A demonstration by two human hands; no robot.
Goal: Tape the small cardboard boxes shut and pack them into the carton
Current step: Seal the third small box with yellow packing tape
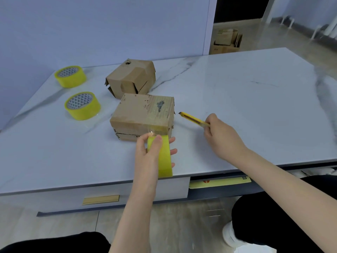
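Two small cardboard boxes sit on the marbled white table [255,106]. The near box [144,115] lies just beyond the left hand. The far box [132,78] stands right behind it, with its flaps loose and gaping on the side facing the camera.

The left hand [145,154] grips a tape roll [163,159] held on edge, thumb over the rim and fingers reaching out behind it, just off the near box's front face. A shiny clear strip runs from the roll up that face and onto the top. The right hand [222,137] pinches the rear end of a yellow utility knife [193,119]. The knife's dark tip points at the near box's right side, close but apart from it.

To the left, well clear of both hands, lie the front spare roll [83,105] and the back spare roll [70,76]. Both are yellow, with a grey-and-white triangle pattern inside the core.

The near box's top shows torn paper patches and a dark grey smear, and the far box carries a black smudge. Neither mark reads as writing.

Under the table edge are a gold drawer handle [100,199] and a yellow sheet [218,182] with a red mark too blurred to read. On the floor past the table's far edge stands a cardboard pile [226,42]. Any print on it is too small to make out
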